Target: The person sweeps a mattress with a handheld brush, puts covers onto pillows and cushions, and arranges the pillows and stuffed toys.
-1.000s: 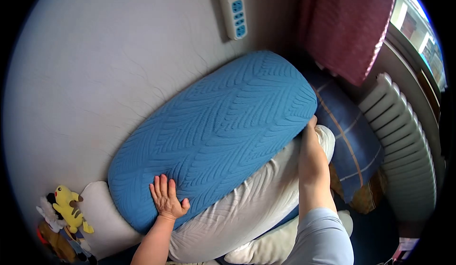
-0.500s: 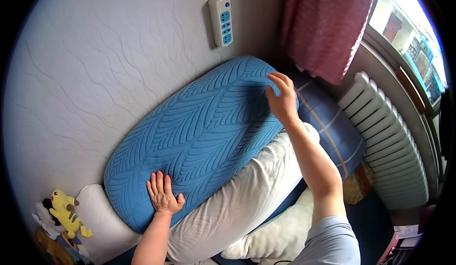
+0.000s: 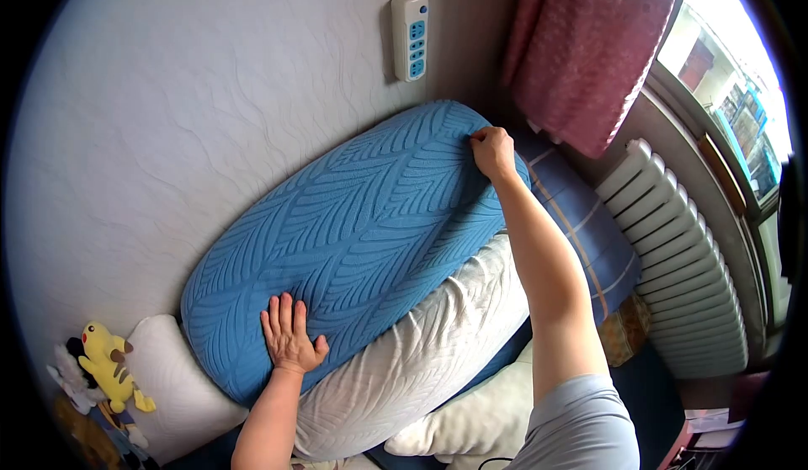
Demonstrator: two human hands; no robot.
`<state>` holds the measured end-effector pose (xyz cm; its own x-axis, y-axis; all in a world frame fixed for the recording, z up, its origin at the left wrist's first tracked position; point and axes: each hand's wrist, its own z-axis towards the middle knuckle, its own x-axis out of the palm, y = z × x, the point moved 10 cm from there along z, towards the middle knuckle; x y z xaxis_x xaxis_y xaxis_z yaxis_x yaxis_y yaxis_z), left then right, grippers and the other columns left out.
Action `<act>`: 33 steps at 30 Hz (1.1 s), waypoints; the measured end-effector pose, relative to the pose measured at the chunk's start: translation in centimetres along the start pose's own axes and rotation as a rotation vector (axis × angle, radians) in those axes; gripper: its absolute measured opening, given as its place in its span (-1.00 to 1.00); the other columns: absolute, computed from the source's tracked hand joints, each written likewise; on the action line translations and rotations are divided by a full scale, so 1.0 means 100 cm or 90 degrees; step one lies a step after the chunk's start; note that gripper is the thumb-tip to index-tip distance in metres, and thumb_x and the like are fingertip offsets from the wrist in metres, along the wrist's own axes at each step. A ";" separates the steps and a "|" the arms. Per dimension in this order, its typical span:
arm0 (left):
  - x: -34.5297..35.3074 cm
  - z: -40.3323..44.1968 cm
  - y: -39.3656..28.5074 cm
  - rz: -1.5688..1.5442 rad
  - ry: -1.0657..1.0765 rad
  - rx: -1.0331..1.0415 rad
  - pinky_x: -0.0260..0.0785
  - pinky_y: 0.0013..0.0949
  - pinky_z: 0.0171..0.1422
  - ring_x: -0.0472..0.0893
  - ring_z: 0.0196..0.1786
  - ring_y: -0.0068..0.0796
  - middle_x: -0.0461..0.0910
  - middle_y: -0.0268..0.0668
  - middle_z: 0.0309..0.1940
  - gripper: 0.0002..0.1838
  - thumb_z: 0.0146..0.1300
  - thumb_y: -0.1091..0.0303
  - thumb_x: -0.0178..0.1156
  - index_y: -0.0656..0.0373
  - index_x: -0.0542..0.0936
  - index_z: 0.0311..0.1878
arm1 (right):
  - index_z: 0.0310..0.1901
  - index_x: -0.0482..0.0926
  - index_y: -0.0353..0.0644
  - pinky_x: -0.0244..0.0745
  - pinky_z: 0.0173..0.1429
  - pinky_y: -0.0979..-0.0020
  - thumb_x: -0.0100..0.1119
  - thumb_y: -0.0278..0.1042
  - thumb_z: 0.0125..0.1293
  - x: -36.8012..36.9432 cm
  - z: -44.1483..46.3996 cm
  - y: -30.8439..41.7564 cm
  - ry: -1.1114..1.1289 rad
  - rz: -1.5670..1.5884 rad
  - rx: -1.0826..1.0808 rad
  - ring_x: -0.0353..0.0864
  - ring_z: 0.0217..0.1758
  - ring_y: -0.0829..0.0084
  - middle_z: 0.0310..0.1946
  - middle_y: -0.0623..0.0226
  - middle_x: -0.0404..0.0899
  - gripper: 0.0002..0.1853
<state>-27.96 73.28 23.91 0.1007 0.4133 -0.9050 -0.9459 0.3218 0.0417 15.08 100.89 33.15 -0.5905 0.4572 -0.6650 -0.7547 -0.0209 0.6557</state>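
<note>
A blue knitted-look cover point(image 3: 337, 209) with a leaf pattern is stretched over the upper side of a large, bulky cushion leaning by the wall. Along the near side, the cushion's white underside point(image 3: 421, 344) shows below the cover's edge. My left hand point(image 3: 292, 335) lies flat with fingers spread on the lower left of the cover. Near the upper right end, my right hand point(image 3: 494, 152) is closed, its fingertips pinching the blue fabric. My right forearm hides part of the cover's right edge and the white cushion.
White pillows point(image 3: 177, 377) and a cream cushion point(image 3: 463, 424) lie around it. A yellow plush toy point(image 3: 109, 365) sits at left. Behind are a plaid blue pillow point(image 3: 581, 217), a radiator point(image 3: 682, 260) and a pink curtain point(image 3: 581, 58). A power strip point(image 3: 410, 38) hangs on the wall.
My right hand has gone from open fingers above the cover to a closed pinch on its fabric. My left hand stays pressed flat in about the same place.
</note>
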 end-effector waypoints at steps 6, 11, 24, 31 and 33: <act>-0.005 0.001 -0.002 -0.018 0.007 0.007 -0.35 0.26 0.56 -0.05 0.56 0.19 0.05 0.07 0.50 -0.18 0.20 -0.04 -0.01 0.21 0.14 0.47 | -0.20 0.63 -0.32 0.52 0.11 0.12 0.11 -0.40 0.26 0.017 0.008 -0.014 -0.044 -0.088 -0.004 0.63 -0.03 -0.03 -0.20 -0.12 0.64 -0.81; -0.006 0.003 -0.001 -0.032 0.007 -0.006 -0.33 0.25 0.56 -0.04 0.56 0.16 0.05 0.05 0.51 -0.17 0.17 -0.01 0.02 0.20 0.14 0.47 | -0.17 0.55 -0.26 0.47 0.04 0.07 0.03 -0.29 0.38 0.004 -0.023 0.007 -0.100 0.028 0.061 0.60 -0.05 -0.06 -0.16 -0.04 0.62 -0.79; -0.015 0.013 -0.008 0.046 0.114 -0.113 -0.38 0.03 0.63 -0.17 0.61 -0.10 -0.09 -0.13 0.57 -0.10 0.11 0.14 0.24 0.14 0.11 0.51 | -0.19 0.52 -0.32 0.47 -0.04 0.14 0.00 -0.34 0.40 0.056 -0.230 0.134 0.248 0.296 -0.120 0.58 -0.18 0.05 -0.26 0.00 0.58 -0.80; -0.031 0.014 -0.035 0.122 0.233 -0.238 -0.35 -0.01 0.65 -0.19 0.62 -0.17 -0.14 -0.22 0.60 -0.20 0.27 0.12 0.10 0.07 0.08 0.54 | -0.23 0.51 -0.33 0.39 -0.26 0.41 0.06 -0.31 0.47 -0.019 -0.327 0.115 0.336 0.554 0.052 0.38 -0.38 0.55 -0.48 0.38 0.47 -0.78; -0.044 0.002 -0.057 0.067 0.316 -0.250 -0.29 -0.05 0.65 -0.18 0.62 -0.16 -0.14 -0.23 0.60 -0.19 0.27 0.12 0.10 0.08 0.07 0.54 | -0.25 0.52 -0.31 0.39 -0.25 0.40 0.07 -0.29 0.47 -0.067 -0.360 0.123 0.378 0.542 0.082 0.38 -0.39 0.56 -0.48 0.39 0.46 -0.77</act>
<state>-22.99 69.79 27.76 -0.0648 -0.0481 -0.9967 -0.9950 -0.0735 0.0682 -0.54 65.57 32.74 -0.9846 -0.1746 -0.0105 -0.0071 -0.0199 0.9998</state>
